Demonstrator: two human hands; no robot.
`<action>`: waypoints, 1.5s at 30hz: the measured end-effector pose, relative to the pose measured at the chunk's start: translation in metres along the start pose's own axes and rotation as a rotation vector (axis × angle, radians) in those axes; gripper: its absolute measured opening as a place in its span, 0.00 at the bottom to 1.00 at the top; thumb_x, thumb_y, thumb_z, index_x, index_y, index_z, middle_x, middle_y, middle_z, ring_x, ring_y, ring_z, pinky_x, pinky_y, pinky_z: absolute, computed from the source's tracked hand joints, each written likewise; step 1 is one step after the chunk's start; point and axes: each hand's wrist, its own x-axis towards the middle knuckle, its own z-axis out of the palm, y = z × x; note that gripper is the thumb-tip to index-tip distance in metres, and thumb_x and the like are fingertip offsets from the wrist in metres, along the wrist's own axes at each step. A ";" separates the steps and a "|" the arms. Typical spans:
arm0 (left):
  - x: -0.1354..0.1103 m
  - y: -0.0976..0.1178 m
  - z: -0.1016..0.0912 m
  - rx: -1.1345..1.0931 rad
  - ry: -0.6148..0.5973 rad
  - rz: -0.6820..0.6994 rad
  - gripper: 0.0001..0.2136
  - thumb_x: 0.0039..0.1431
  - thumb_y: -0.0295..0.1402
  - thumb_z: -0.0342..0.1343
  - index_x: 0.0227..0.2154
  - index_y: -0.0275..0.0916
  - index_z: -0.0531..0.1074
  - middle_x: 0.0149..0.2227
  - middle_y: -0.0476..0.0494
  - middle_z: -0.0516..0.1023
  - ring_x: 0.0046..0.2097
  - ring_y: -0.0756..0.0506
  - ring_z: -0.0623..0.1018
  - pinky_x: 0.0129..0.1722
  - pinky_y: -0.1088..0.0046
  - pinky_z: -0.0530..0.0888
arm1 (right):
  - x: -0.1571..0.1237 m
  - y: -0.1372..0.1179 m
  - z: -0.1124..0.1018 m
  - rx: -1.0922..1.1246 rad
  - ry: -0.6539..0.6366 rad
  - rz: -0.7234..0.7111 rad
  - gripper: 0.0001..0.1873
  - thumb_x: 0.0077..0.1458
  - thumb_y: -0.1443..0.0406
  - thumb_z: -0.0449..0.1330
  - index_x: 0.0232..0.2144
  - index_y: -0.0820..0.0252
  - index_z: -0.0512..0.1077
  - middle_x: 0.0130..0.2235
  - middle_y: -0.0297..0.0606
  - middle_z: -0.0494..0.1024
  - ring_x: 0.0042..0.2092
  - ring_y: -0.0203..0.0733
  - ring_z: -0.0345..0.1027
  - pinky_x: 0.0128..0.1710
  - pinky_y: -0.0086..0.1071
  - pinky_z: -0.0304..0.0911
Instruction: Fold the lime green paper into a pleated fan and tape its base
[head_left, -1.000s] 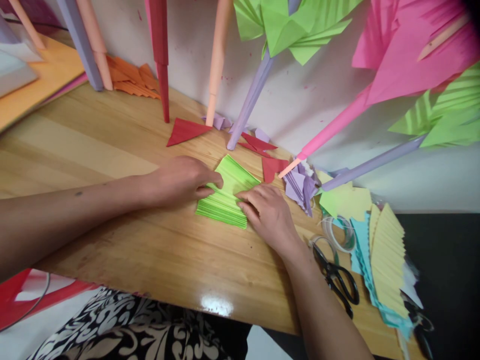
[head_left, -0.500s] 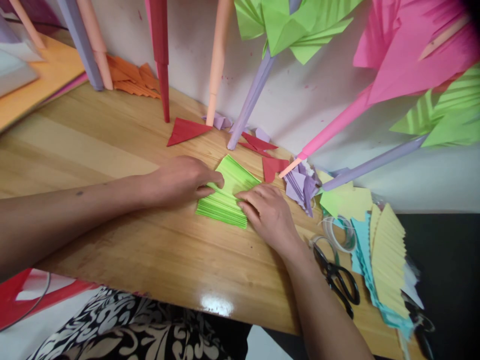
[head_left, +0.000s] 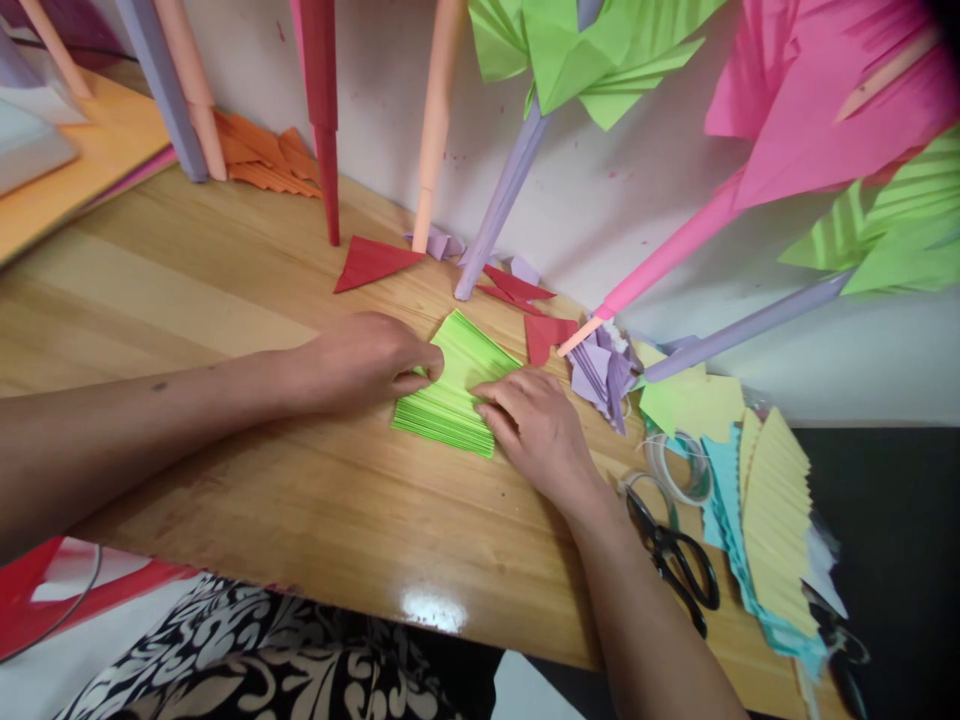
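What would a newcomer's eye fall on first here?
The pleated green paper at the middle of the wooden table, with the left hand and right hand both resting on it. Then the bright paper fans on rolled stems leaning against the wall above, and the black scissors near the table's right end.

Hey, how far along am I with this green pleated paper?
Done: the green paper sheet is pleated across its whole visible surface; pleated yellow paper pieces lie stacked beside black-handled scissors. In hand: left hand pinches the green sheet's edge, right hand presses it onto the wooden table. Left, probably: nothing binds the pleats yet.
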 end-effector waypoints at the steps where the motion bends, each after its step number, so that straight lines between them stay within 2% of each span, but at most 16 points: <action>1: 0.000 0.000 -0.001 0.001 -0.018 0.000 0.09 0.62 0.26 0.50 0.32 0.39 0.75 0.31 0.47 0.79 0.35 0.48 0.75 0.37 0.75 0.64 | 0.000 0.000 0.000 0.001 -0.002 0.003 0.10 0.66 0.63 0.54 0.41 0.56 0.76 0.37 0.39 0.78 0.41 0.46 0.71 0.46 0.40 0.61; 4: 0.001 0.002 -0.002 0.008 -0.070 -0.009 0.09 0.62 0.26 0.49 0.32 0.38 0.75 0.31 0.46 0.78 0.35 0.47 0.74 0.37 0.74 0.64 | 0.000 0.000 0.000 0.002 -0.001 0.002 0.09 0.66 0.63 0.55 0.41 0.57 0.76 0.37 0.39 0.78 0.41 0.46 0.71 0.46 0.40 0.61; 45: 0.001 -0.002 0.004 0.004 -0.011 0.008 0.07 0.60 0.27 0.51 0.29 0.39 0.73 0.28 0.48 0.76 0.32 0.48 0.72 0.34 0.74 0.62 | 0.000 0.002 0.001 0.027 0.020 -0.013 0.08 0.65 0.64 0.56 0.40 0.59 0.75 0.35 0.40 0.77 0.39 0.45 0.70 0.44 0.39 0.61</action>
